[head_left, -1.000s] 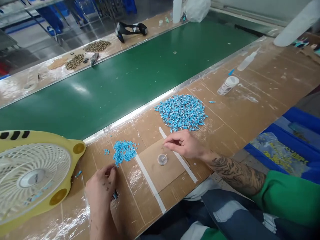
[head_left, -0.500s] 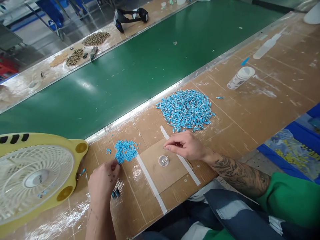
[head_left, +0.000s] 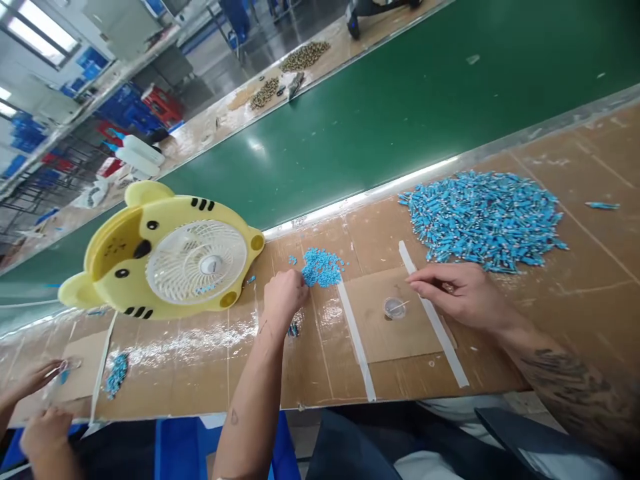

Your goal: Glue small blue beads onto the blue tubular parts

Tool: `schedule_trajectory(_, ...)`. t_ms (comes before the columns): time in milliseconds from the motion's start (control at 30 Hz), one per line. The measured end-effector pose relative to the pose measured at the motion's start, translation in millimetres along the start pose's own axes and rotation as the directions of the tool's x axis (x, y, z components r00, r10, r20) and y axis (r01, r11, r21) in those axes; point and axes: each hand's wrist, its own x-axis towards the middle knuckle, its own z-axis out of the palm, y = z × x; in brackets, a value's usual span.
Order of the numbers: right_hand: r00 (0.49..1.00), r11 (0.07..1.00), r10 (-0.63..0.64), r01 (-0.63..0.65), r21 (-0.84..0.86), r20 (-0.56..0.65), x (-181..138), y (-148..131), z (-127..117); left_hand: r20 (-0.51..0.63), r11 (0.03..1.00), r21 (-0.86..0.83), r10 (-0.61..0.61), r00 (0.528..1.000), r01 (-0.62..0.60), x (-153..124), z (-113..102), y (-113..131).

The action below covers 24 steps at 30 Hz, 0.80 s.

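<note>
My left hand [head_left: 286, 293] is closed, its fingers curled down at the near-left edge of a pile of tiny blue discs [head_left: 324, 268]; whatever its fingertips hold is hidden. Just below it lie a few dark blue pieces [head_left: 293, 329]. My right hand [head_left: 457, 293] is pinched, thumb and forefinger almost meeting, and anything between them is too small to make out. Below and left of those fingertips, a small round dish [head_left: 389, 310] with a thin pale stick across it rests on a cardboard sheet [head_left: 407, 347]. Behind this hand spreads a large heap of slim blue pieces [head_left: 485, 220].
A yellow animal-faced fan [head_left: 113, 280] stands to the left. Beyond it are a co-worker's hands [head_left: 47, 420] and a small blue pile [head_left: 117, 375]. White tape strips [head_left: 356, 340] flank the cardboard. A green belt [head_left: 350, 140] runs behind the bench.
The view has swung left, bringing the whole fan and a co-worker's hands into sight. My right hand has shifted slightly right of the dish. My left hand stays by the discs.
</note>
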Motion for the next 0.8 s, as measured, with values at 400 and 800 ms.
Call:
schedule_trajectory(400,0.999,0.999,0.024,-0.023,-0.037,0.031,-1.8,6.9,6.4,-0.132,0.966,-0.257,-0.022,0.991,-0.013,-12.7,8.1,-16.9)
schedule_trajectory(800,0.951,0.971,0.099,-0.156,0.178,0.293,2.8,14.9,13.9,-0.296,-0.194,-0.937,-0.009,0.955,-0.292,-31.9,26.8,35.7)
